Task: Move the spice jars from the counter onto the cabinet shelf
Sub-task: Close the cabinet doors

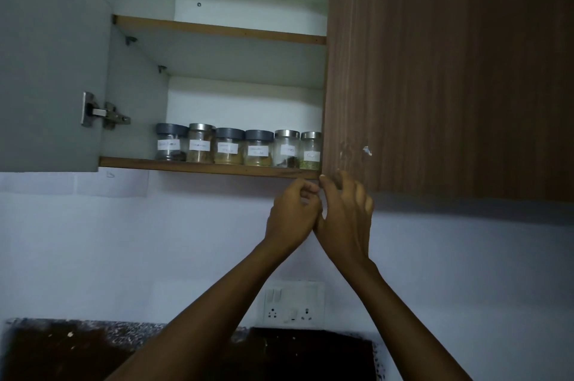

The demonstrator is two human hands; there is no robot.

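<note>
Glass spice jars, six with grey or steel lids, line the brown-edged lower cabinet shelf at centre frame. Just below, the left hand is curled and empty and the right hand loosely spread; they touch at the brown wood-grain door corner. I'd work that door slowly, since the end jar sits right beside its edge.

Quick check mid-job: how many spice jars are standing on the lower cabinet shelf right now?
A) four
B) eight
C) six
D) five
C: six labelled spice jars stand side by side in one row on the lower shelf, three with dark lids and three with silver lids.
</note>
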